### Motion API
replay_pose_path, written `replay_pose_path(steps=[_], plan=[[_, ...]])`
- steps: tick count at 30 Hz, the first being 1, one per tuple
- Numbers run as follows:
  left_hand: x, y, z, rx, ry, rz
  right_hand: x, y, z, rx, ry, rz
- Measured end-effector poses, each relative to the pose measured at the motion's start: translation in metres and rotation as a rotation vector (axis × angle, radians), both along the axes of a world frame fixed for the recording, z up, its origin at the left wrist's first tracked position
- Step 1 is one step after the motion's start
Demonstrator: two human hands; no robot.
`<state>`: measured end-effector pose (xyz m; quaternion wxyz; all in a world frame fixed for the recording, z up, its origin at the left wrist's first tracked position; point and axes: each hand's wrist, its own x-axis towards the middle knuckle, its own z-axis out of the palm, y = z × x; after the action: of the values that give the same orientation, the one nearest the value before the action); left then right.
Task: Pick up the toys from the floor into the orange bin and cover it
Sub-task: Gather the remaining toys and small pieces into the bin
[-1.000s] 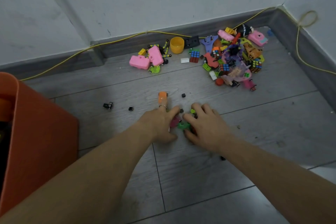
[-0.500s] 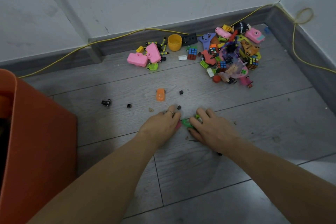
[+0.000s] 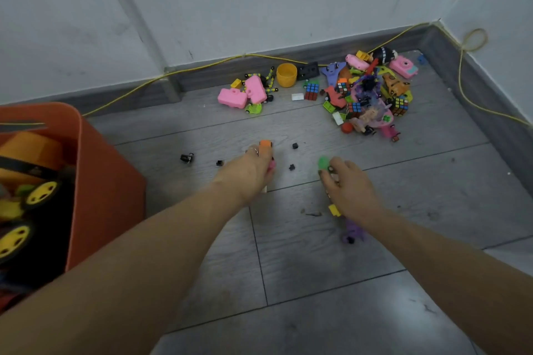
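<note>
Orange bin stands at the left edge, partly cut off, already holding wheeled toys; no lid is in view. Left hand, fingers curled, holds a pink piece low over the grey floor, its fingertips at a small orange toy; right hand pinches a green toy, with a yellow block and a purple toy showing beneath it, though whether these are held or lie on the floor cannot be told. Main toy pile lies near the far corner, a pink group left of it, well apart from the bin. Judged best practice: gather each handful fully before lifting, and sweep in the small black bits nearby, since loose pieces slip from curled fingers on the carry to the bin. Palms face down, so their contents are hidden.
</note>
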<state>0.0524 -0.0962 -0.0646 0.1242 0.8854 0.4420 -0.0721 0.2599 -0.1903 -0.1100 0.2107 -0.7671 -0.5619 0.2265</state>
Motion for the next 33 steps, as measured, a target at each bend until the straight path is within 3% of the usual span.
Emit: replay_pose_path(steps=[3,5,11,18,21,23,26,28,30,33], plan=[[-0.016,0.011,0.035,0.019,-0.087,0.06,-0.018,0.014,0.038,-0.071,0.402,-0.193],[-0.03,0.022,0.061,0.052,-0.128,0.089,-0.033,0.027,0.069,-0.079,0.608,-0.209],[-0.116,0.05,0.164,0.296,-0.192,0.234,-0.135,0.076,0.182,0.079,0.745,0.048],[-0.27,0.039,0.211,0.366,-0.255,0.525,-0.294,0.095,0.262,0.173,0.517,0.456],[-0.315,0.015,0.205,0.248,-0.205,0.511,-0.335,0.088,0.258,0.122,0.319,0.558],[-0.34,0.003,0.202,0.084,-0.135,0.491,-0.351,0.083,0.248,-0.019,0.2,0.632],[-0.359,-0.004,0.195,-0.053,0.091,0.401,-0.352,0.08,0.232,-0.18,0.009,0.714],[-0.36,-0.004,0.194,0.018,0.167,0.345,-0.347,0.083,0.227,-0.117,-0.088,0.711],[-0.351,0.001,0.197,0.158,0.191,0.303,-0.337,0.088,0.226,-0.054,-0.058,0.663],[-0.324,0.013,0.196,0.351,0.112,0.235,-0.32,0.096,0.229,0.01,-0.074,0.618]])
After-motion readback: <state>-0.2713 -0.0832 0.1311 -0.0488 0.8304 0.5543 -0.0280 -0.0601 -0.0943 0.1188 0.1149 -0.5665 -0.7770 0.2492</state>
